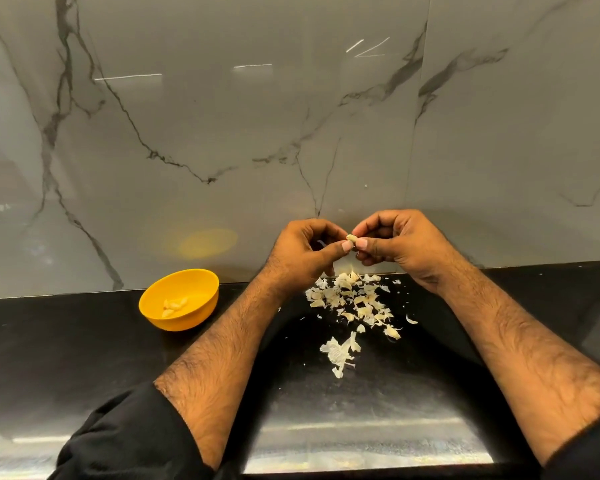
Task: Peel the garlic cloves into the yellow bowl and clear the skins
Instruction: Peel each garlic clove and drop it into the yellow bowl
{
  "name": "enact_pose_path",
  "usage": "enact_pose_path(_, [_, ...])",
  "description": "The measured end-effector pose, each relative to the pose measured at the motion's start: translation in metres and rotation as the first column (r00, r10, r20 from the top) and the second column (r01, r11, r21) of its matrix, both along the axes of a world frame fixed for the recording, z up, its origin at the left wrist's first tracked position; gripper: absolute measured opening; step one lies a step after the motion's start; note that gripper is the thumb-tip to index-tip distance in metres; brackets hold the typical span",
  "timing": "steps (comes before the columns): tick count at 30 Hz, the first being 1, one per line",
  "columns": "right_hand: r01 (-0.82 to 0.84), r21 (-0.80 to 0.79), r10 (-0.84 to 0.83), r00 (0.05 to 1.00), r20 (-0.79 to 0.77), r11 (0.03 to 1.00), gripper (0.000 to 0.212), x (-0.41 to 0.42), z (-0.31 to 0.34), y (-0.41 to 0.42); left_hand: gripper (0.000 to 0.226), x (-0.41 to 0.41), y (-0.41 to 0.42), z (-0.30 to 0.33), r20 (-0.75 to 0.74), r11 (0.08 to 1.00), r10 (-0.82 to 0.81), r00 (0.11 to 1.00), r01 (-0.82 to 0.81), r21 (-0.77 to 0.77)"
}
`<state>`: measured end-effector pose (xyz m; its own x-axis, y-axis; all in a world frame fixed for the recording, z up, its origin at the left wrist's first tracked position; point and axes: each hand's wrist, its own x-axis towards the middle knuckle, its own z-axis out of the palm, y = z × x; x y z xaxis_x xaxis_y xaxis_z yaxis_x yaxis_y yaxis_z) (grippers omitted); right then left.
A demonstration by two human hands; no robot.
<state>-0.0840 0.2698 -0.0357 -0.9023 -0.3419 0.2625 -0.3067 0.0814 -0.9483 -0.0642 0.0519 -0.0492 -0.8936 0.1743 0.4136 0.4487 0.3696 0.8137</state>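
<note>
Left hand [303,249] and right hand [400,244] both pinch one garlic clove [351,238] above the skins [352,301] on the worktop [84,341]; strip it fully there, then drop into the yellow bowl [179,299].

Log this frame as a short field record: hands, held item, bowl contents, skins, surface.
left hand: pinches the garlic clove
right hand: pinches the same clove, above the counter
yellow bowl: left of the hands, upright, holds a few peeled cloves
skins: loose heap on the counter below the hands
counter: dark, glossy
wall: veined marble
</note>
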Motion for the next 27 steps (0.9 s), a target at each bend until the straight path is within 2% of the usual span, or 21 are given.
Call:
enact_pose_path(16, [0.02, 0.131, -0.014, 0.999, -0.043, 0.991, 0.014, 0.0, 0.0, 0.001, 0.011, 0.01, 0.002, 0.007, -0.04, 0.987, 0.034, 0.999, -0.04, -0.153])
enact_pose_path(22, [-0.006, 0.113, 0.015, 0.997, -0.077, 0.994, 0.018, 0.002, 0.0, 0.0, 0.011, 0.01, 0.003, 0.007, -0.039, 0.992, 0.039, 0.998, -0.043, -0.12])
enact_pose_path(27, [-0.035, 0.022, 0.036, 0.998, -0.057, 0.999, 0.023, 0.002, 0.003, 0.003, 0.012, 0.013, 0.004, 0.01, -0.003, 0.997, 0.009, 1.0, -0.009, -0.081])
